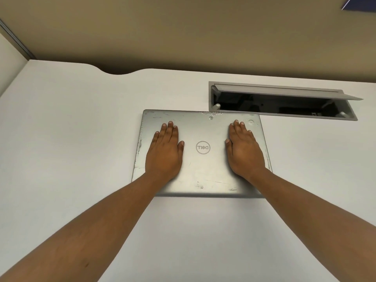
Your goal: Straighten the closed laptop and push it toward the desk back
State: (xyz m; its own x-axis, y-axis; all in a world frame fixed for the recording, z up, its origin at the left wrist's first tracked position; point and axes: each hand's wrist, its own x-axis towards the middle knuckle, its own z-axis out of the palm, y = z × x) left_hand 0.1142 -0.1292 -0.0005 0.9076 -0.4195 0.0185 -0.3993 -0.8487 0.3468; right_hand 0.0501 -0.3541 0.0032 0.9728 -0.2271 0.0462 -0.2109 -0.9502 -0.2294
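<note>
Both palms, left hand [165, 151] and right hand [245, 150], flat, apart on our scuffed silver closed laptop [202, 159]; it looks square, so next we push far, clear of the open cable hatch [282, 101].

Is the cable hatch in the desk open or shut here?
Open. The cable hatch has its grey flap tilted up at the far side, and the dark cavity below shows, just past the closed laptop.
</note>
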